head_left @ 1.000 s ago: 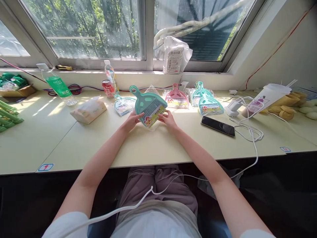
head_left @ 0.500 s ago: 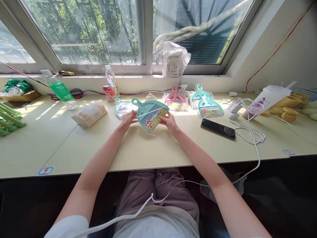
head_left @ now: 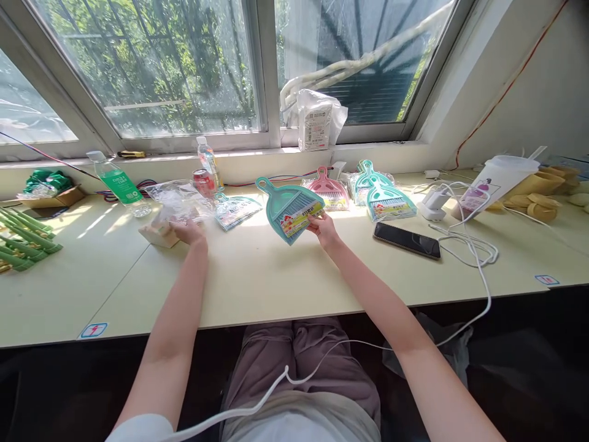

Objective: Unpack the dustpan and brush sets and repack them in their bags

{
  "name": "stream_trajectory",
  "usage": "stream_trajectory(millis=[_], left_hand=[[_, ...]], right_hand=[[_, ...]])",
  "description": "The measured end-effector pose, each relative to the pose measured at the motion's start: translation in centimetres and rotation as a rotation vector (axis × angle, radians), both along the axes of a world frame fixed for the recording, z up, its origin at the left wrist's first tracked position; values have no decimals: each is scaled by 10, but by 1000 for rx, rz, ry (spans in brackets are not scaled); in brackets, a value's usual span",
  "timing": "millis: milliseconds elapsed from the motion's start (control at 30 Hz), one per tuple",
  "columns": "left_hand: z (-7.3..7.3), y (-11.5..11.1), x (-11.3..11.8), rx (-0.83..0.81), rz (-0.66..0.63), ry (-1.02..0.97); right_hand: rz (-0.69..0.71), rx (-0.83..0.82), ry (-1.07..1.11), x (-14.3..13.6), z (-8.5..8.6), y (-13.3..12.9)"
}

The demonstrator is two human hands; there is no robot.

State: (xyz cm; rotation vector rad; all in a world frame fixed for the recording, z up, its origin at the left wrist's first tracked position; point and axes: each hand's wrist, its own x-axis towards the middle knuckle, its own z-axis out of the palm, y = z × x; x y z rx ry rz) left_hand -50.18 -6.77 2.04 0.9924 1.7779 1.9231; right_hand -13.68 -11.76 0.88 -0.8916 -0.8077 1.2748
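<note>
My right hand [head_left: 324, 229] grips the lower right edge of a green dustpan [head_left: 276, 202] with a small brush and a printed card on it, held tilted above the table. Further left, my left hand [head_left: 188, 231] is closed on a clear plastic bag [head_left: 184, 199], which spreads out crumpled over the tissue pack [head_left: 159, 235] and partly hides it. Between the hands, a wrapped green dustpan set [head_left: 235, 210] lies on the table. Behind the held dustpan lies a pink dustpan set [head_left: 327, 190]. More wrapped green dustpan sets [head_left: 389, 199] lie to the right.
A phone [head_left: 407, 240], a white charger with cables [head_left: 434, 204] and a plastic cup [head_left: 494, 184] stand or lie to the right. Bottles [head_left: 120, 184] and a red can [head_left: 203, 182] stand at the back left. Green bamboo-like stalks [head_left: 25, 239] lie at the far left.
The clear bag has come off the green dustpan. My left hand has moved left with the bag, over the tissue pack. My right hand still holds the dustpan. The view has shifted slightly.
</note>
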Motion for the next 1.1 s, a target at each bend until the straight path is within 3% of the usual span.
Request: stream_trajectory(millis=[100, 233, 300, 367, 467, 500, 533, 600, 667, 833, 967, 1033, 1100], left_hand=[[6, -16, 15, -43, 236, 134], [19, -38, 44, 50, 164, 411], [22, -42, 60, 125, 68, 485], [20, -42, 78, 115, -226, 420], [7, -41, 108, -91, -922, 116], [1, -42, 118, -141, -1079, 23], [-4, -42, 125, -172, -1159, -47], [-13, -43, 134, -195, -1170, -116], [-19, -42, 133, -210, -1086, -123], [-23, -35, 122, -257, -901, -107], [-23, -36, 124, -251, -941, -83], [-21, -39, 127, -243, -970, -54], [-17, -44, 129, -235, -984, -24]], right_hand=[[9, -5, 2, -3, -1, -1], [39, -13, -9, -8, -2, -3], [50, -13, -11, -10, -2, -5], [53, -4, -10, -12, -2, -6], [74, 13, -23, -13, -3, -5], [88, 14, -35, -14, -4, -5], [108, 7, -51, -14, -4, -4], [138, -28, -95, -12, -5, 0], [93, -67, -156, -7, -5, 5], [-406, -25, -310, 37, -4, 21], [-672, -84, -310, 86, 10, 15], [-715, -158, -207, 91, 21, 6], [-616, -156, -144, 74, 29, -5]])
